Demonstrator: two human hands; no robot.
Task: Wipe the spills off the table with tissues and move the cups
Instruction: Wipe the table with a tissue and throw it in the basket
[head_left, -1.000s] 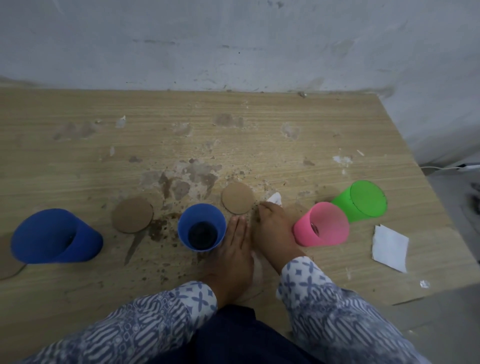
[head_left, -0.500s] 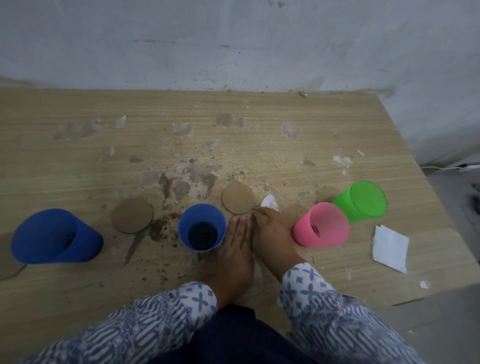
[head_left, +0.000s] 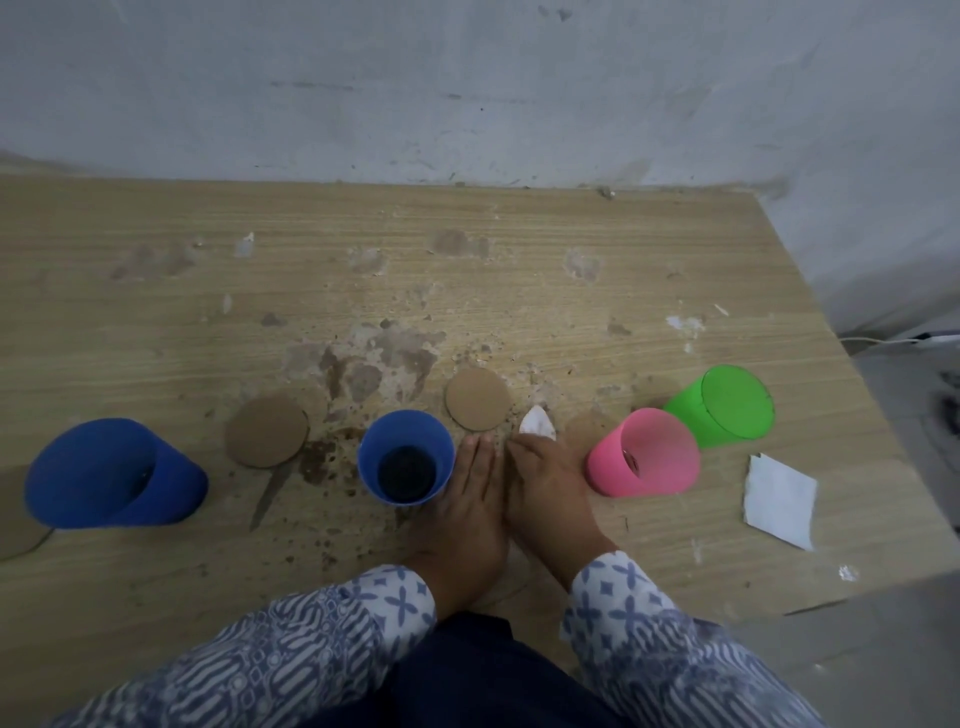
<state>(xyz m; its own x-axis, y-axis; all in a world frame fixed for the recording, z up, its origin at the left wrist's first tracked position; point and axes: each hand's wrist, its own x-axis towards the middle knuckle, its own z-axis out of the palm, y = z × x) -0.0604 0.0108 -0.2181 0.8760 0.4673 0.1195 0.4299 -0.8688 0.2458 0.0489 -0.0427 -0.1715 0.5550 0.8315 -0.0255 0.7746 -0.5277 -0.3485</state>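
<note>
Presently both hands sit side by side on the tabletop (head_left: 156, 291), near its front edge, thumbs touching or nearly so.

- Left hand (head_left: 470, 499): flat, palm down, fingers straight and together. It lies right against the small blue cup (head_left: 405, 457) and holds nothing.
- Right hand (head_left: 545, 483): knuckles up, fingers curled down over a crumpled tissue (head_left: 537, 422). Only a white tip of the tissue shows, just past the fingertips.
- Small blue cup: upright, with something dark at the bottom.
- Brown spill (head_left: 322, 457): patches and specks left of this cup, trailing toward the front edge.
- Pink cup (head_left: 647, 452): just right of the right hand, apart from it.
- Green cup (head_left: 727, 405): close behind the pink cup on its right; whether they touch I cannot tell.
- Large blue cup (head_left: 111, 473): well apart at far left.
- Cardboard discs: two, lying flat. One disc (head_left: 266, 431) lies between the two blue cups; the second disc (head_left: 478, 399) lies just beyond the fingertips, beside the tissue tip.
- Folded tissue (head_left: 778, 500): white, flat, near the right edge, in front of the green cup.
- Patterned sleeves (head_left: 623, 613) cover both wrists.
</note>
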